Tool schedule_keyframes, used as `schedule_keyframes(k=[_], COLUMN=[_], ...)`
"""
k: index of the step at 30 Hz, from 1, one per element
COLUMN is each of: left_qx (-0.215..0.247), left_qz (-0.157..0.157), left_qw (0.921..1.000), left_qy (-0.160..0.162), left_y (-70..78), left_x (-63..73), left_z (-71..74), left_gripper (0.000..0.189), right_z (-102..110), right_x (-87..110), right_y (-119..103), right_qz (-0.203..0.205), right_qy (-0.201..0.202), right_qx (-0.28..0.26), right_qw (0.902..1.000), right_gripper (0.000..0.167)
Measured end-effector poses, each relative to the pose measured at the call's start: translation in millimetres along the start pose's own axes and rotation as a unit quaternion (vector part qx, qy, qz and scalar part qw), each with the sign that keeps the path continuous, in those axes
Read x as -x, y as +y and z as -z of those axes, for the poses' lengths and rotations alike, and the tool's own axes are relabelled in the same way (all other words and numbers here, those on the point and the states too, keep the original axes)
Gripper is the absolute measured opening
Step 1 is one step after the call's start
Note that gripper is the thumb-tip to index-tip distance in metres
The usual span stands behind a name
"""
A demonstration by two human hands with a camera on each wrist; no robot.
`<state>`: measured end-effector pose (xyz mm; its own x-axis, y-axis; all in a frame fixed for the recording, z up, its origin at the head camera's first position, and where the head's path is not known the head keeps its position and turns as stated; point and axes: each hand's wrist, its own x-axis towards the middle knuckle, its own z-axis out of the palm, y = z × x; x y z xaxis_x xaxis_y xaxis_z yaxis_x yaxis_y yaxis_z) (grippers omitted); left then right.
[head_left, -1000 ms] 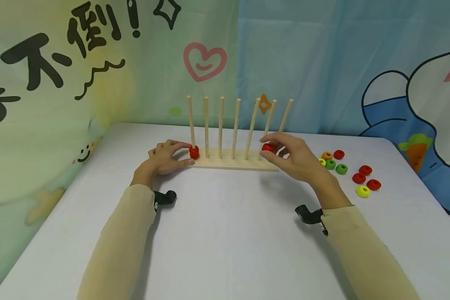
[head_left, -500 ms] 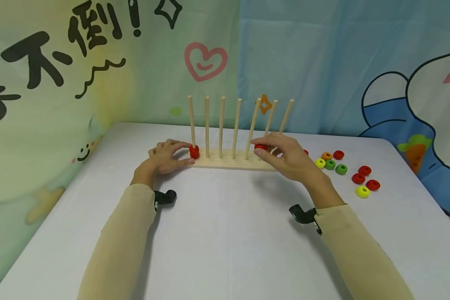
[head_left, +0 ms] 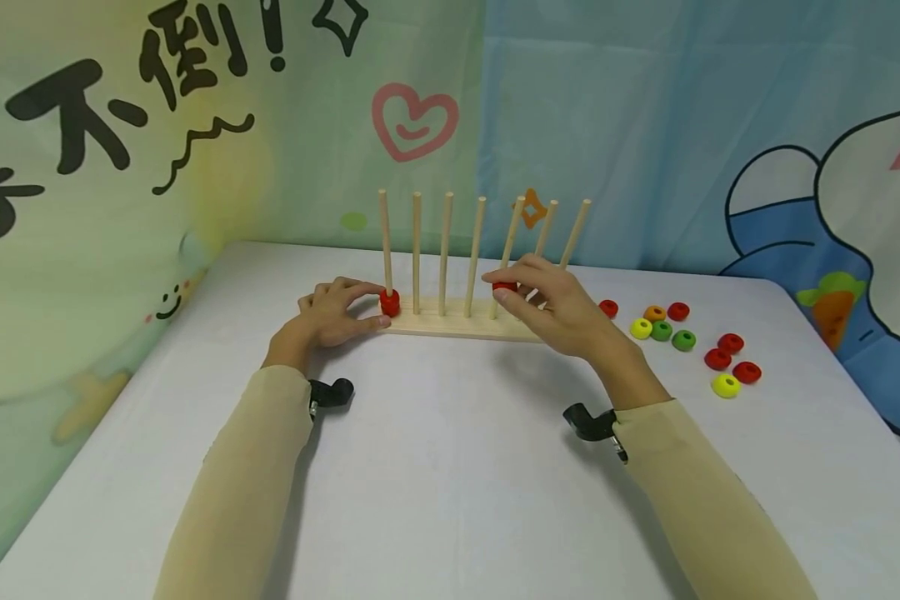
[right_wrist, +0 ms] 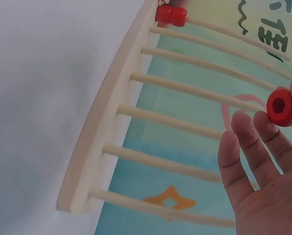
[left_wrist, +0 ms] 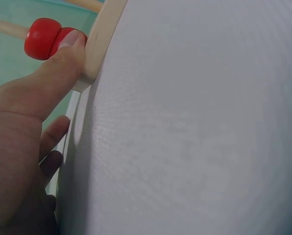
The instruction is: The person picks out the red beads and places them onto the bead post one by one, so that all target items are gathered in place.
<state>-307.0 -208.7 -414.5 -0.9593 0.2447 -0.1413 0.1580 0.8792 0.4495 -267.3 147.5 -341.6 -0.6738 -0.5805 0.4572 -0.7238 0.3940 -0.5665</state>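
A wooden peg rack (head_left: 457,327) with several upright pegs stands towards the back of the table. Two red beads (head_left: 390,303) are stacked at the foot of its leftmost peg. My left hand (head_left: 333,313) holds the rack's left end; its thumb (left_wrist: 62,61) lies against the lower bead and the base edge, seen in the left wrist view. My right hand (head_left: 551,302) pinches another red bead (right_wrist: 281,107) between thumb and index finger, its hole showing in the right wrist view. In the head view this bead overlaps the fifth peg from the left, well below the peg tops.
Right of the rack lie loose beads on the white table (head_left: 450,467): several red beads (head_left: 717,359), yellow beads (head_left: 726,386), green beads (head_left: 684,340) and an orange bead (head_left: 654,313). A printed cloth (head_left: 585,100) hangs behind the table.
My right hand has moved left along the rack with the red bead, uncovering a loose red bead at the rack's right. My left hand stays at the rack's left end.
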Motion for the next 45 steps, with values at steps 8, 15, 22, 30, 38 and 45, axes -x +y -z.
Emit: schedule_keyframes(k=[8, 15, 22, 30, 38, 45], left_qx=[0.006, 0.002, 0.003, 0.003, 0.000, 0.002], left_qz=[-0.001, 0.000, 0.003, 0.004, 0.006, 0.006], left_qw=[1.0000, 1.0000, 1.0000, 1.0000, 1.0000, 1.0000], left_qy=[0.000, -0.001, 0.000, 0.003, 0.005, 0.007], left_y=[1.5, -0.3, -5.3, -1.8, -2.7, -1.9], left_x=[1.9, 2.1, 4.0, 0.1, 0.2, 0.0], left_z=[2.0, 2.6, 3.4, 1.9, 2.3, 0.7], left_gripper=[0.070, 0.071, 0.069, 0.069, 0.069, 0.068], right_z=[-5.6, -15.2, -23.3, -26.9, -34.9, -43.4], right_x=[-11.2, -22.9, -34.6, -45.3, -62.5, -75.7], right_y=[-7.8, -11.7, -13.6, -24.0, -38.2, -38.3], right_qz=[0.000, 0.018, 0.027, 0.038, 0.066, 0.079], right_qy=[-0.010, 0.002, 0.007, 0.013, 0.024, 0.045], right_qx=[-0.010, -0.034, -0.033, -0.033, -0.043, -0.061], right_qw=[0.9999, 0.9993, 0.9991, 0.9987, 0.9966, 0.9940], right_gripper=[0.029, 0.029, 0.031, 0.030, 0.028, 0.029])
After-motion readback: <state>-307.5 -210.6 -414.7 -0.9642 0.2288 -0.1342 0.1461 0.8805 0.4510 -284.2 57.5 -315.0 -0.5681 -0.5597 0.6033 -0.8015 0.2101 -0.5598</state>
